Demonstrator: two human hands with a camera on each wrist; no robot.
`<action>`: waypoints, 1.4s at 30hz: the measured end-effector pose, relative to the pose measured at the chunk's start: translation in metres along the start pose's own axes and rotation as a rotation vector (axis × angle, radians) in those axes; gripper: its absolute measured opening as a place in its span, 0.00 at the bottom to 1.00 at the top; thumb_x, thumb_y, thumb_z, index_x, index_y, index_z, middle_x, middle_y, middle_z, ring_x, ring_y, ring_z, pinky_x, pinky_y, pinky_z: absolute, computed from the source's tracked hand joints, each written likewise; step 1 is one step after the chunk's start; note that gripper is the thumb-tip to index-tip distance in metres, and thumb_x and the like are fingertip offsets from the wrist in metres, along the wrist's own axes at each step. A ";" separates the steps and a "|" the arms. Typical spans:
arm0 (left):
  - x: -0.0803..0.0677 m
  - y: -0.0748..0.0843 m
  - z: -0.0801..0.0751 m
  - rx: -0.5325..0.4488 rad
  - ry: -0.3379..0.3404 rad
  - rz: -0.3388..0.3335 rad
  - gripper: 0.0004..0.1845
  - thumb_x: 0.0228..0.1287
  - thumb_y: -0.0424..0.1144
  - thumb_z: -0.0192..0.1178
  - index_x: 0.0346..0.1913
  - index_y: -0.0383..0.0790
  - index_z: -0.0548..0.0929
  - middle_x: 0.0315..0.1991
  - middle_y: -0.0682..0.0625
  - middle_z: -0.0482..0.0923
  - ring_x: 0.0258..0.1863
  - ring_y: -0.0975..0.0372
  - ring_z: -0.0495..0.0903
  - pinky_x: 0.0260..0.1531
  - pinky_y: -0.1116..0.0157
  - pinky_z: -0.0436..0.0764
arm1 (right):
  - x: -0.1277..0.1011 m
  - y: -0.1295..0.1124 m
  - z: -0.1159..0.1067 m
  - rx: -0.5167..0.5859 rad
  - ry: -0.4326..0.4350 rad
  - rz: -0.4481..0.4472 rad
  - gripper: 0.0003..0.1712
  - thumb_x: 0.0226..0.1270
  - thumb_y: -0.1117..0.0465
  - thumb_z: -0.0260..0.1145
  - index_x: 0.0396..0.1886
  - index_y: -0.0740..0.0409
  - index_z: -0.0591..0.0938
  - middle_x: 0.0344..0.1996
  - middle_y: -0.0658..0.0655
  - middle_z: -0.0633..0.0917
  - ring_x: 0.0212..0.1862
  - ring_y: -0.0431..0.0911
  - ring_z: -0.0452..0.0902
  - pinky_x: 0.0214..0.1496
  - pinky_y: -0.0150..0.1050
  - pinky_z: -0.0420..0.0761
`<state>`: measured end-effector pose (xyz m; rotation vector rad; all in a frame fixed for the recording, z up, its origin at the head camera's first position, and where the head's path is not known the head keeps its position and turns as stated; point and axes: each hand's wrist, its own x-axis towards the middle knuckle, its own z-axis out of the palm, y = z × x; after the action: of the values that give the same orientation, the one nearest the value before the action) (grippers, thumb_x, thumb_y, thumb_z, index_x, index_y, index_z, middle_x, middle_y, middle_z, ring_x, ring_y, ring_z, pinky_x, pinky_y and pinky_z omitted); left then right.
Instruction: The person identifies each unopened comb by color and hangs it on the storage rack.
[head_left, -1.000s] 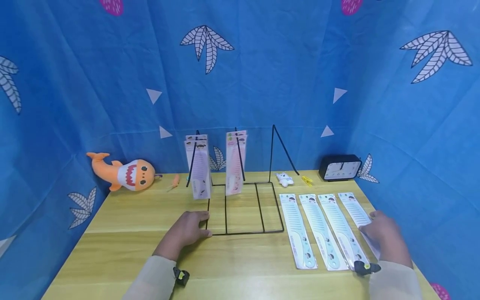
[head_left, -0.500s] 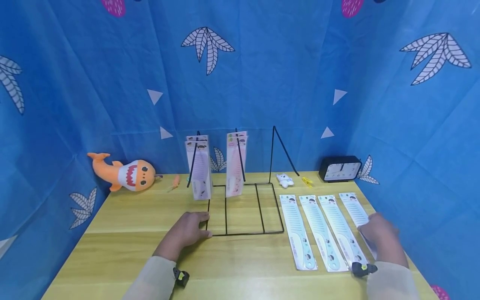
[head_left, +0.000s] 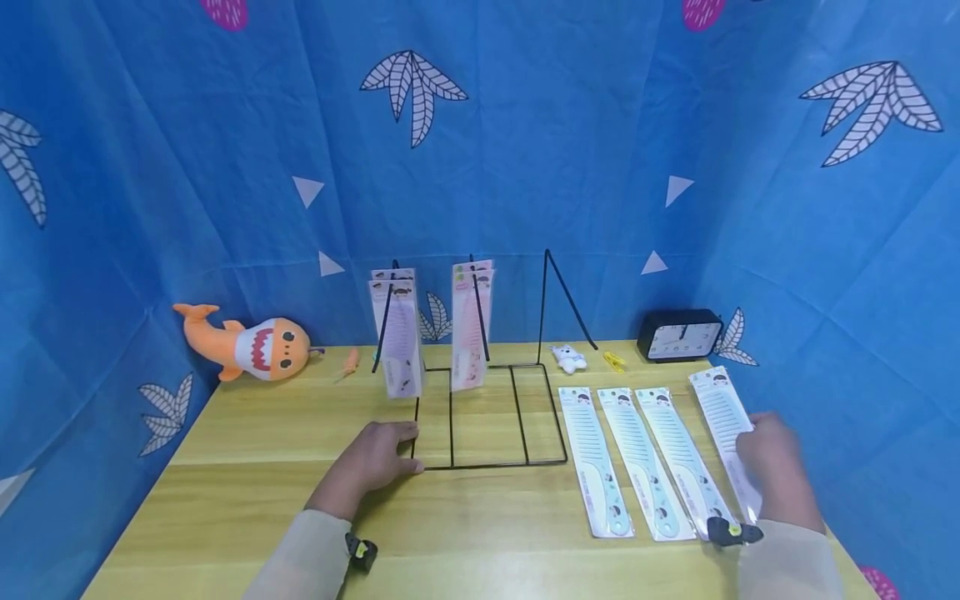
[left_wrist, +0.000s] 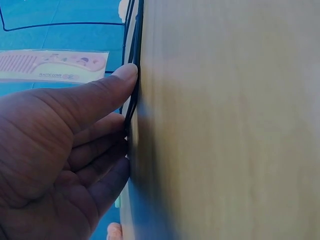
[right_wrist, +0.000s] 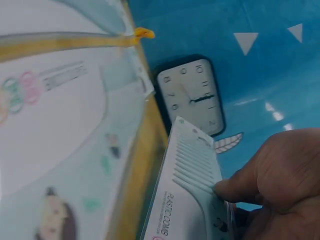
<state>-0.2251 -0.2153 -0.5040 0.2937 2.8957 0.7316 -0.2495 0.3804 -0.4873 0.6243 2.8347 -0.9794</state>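
Observation:
My right hand [head_left: 772, 457] pinches the edge of a packaged light-blue comb [head_left: 724, 421] at the right of the row. In the right wrist view the thumb lies on this pack's front, and the pack is tilted up. Three more packaged blue combs [head_left: 597, 462] lie side by side to its left. My left hand [head_left: 377, 457] grips the front left corner of a black wire rack [head_left: 495, 466], thumb and fingers at the base wire. Packaged purple combs [head_left: 400, 342] hang on the rack's left hook and pink ones [head_left: 470, 333] on its middle hook. The right hook [head_left: 572, 300] is bare.
Along the back of the wooden table [head_left: 247, 500] are an orange plush shark [head_left: 247, 346], a small orange item [head_left: 351, 362], a white bear figure [head_left: 569, 359], a yellow clip [head_left: 614, 362] and a black clock [head_left: 680, 336]. Blue cloth [head_left: 510, 150] hangs behind and at both sides.
My right hand has taken hold of the rightmost packaged comb and raised it from the table, its top end now farther back. The left hand stays at the rack's corner.

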 end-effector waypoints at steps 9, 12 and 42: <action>0.002 -0.001 0.000 0.009 -0.014 -0.009 0.35 0.67 0.45 0.79 0.72 0.34 0.82 0.75 0.41 0.79 0.78 0.43 0.74 0.80 0.45 0.73 | -0.027 -0.039 -0.028 0.179 0.098 -0.048 0.34 0.88 0.59 0.47 0.83 0.73 0.57 0.71 0.80 0.70 0.62 0.71 0.75 0.46 0.56 0.83; 0.002 0.000 0.000 0.005 -0.021 -0.016 0.35 0.67 0.45 0.79 0.73 0.34 0.81 0.75 0.41 0.78 0.79 0.44 0.73 0.81 0.45 0.72 | -0.038 -0.051 -0.030 0.239 0.131 -0.119 0.31 0.90 0.53 0.50 0.80 0.68 0.64 0.73 0.76 0.73 0.60 0.66 0.79 0.42 0.49 0.84; 0.003 0.000 -0.001 0.022 -0.021 0.001 0.35 0.67 0.44 0.79 0.72 0.33 0.82 0.75 0.40 0.79 0.78 0.43 0.73 0.80 0.45 0.73 | -0.077 -0.099 0.001 0.904 -0.461 -1.005 0.17 0.77 0.85 0.55 0.51 0.65 0.81 0.56 0.49 0.88 0.57 0.42 0.89 0.53 0.39 0.94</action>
<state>-0.2282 -0.2153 -0.5037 0.3042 2.8856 0.6925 -0.2184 0.2826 -0.4154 -1.0210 2.0567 -2.1642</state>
